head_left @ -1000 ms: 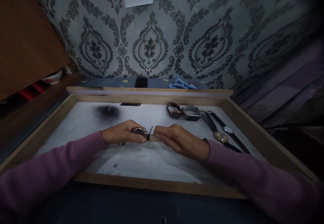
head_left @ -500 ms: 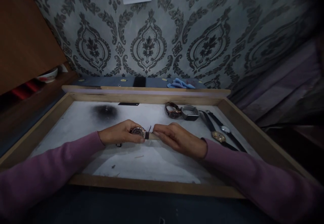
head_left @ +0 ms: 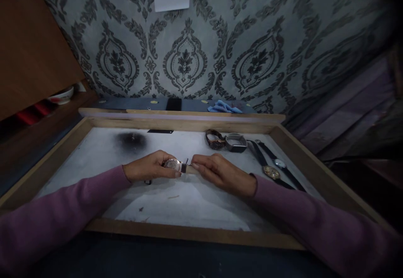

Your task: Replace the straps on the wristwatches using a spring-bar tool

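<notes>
My left hand (head_left: 153, 167) is closed around a wristwatch (head_left: 171, 164) with a round, shiny metal case, thumb along its lower edge. From the case a short dark strap piece (head_left: 183, 167) runs right, towards the other hand. My right hand (head_left: 220, 172) is closed, its thumb and fingers pinching the strap end, where a thin dark pin sticks up and a bit of metal shows. The fingers hide most of that end. Below the left hand, a small dark loop (head_left: 147, 182) shows, perhaps part of the same watch's strap.
Around the hands runs a wooden-framed tray (head_left: 195, 232) with a white bottom. Inside, at the right, lie a brown watch (head_left: 215, 144), a grey-banded watch (head_left: 236, 143), a gold-cased watch (head_left: 271, 172) and a silver-faced watch (head_left: 280, 163). A blue cloth (head_left: 224, 106) lies behind the frame.
The view has tilted slightly. The watch face now catches more light and looks paler. Both hands keep their grip in nearly the same place.
</notes>
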The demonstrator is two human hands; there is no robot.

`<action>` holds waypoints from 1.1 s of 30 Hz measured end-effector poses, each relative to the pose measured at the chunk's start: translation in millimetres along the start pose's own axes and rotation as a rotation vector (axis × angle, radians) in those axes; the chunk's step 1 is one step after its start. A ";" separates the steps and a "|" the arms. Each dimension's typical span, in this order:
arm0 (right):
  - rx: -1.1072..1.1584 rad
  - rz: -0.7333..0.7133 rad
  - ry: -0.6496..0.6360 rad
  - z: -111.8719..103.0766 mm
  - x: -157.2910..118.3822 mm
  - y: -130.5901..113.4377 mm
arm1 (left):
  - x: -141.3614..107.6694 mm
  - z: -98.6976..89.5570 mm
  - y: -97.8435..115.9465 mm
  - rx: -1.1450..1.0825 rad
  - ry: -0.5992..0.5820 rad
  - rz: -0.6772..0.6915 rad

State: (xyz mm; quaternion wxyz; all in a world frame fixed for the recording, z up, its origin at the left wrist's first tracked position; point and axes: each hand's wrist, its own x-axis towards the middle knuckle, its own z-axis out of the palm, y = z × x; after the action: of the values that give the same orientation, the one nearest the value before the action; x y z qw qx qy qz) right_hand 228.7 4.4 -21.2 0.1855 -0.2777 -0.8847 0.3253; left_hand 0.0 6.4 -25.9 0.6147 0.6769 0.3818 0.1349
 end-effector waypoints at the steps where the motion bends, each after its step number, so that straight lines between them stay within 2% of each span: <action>1: 0.011 0.006 -0.001 0.2 0.1 0.1 | 0.1 -0.1 -0.2 -0.002 0.002 0.001; 6: 0.080 0.041 0.007 2.1 0.7 0.3 | -0.4 -0.1 0.7 -0.021 0.000 -0.008; 13: 0.159 0.096 -0.012 2.6 1.9 4.5 | -3.1 -2.3 2.6 -0.200 -0.059 -0.140; 17: 0.164 0.140 0.001 1.7 2.3 8.0 | -4.4 -5.4 2.1 -0.249 -0.053 -0.152; 28: 0.017 0.202 -0.038 0.2 4.7 17.2 | -5.8 -6.5 4.8 -0.277 -0.057 -0.180; 33: -0.164 0.192 -0.058 3.4 2.8 17.9 | -5.1 -6.0 4.0 -0.304 -0.065 -0.173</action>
State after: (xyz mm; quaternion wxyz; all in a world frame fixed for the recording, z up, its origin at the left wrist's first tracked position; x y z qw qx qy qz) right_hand 231.4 15.8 -35.4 0.1045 -0.3655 -0.8827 0.2762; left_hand -5.9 7.5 -19.5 0.7314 0.5445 0.3939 0.1156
